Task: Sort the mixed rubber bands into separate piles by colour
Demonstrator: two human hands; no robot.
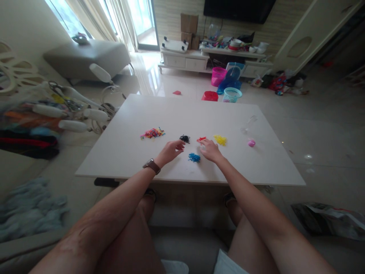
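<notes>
My left hand (172,149) hovers at the near edge of a pile of black thin pieces (185,138), its fingers loosely bent and apart. With fingers stretched forward, my right hand (210,150) reaches the small pile of red pieces (201,139) and partly covers it; I see nothing gripped. Between the hands and closer to me lies a blue pile (194,157). A yellow pile (220,140) sits just right of my right hand. Farther left is a mixed multicoloured pile (153,133). The pieces are too small for me to name their kind.
The white table (188,114) carries a pink round item (251,143) and a clear object (244,130) at the right. Beyond its far edge stand a red container (210,96) and a light-blue basket (232,94). A white lamp-like fixture (100,73) rises at the left.
</notes>
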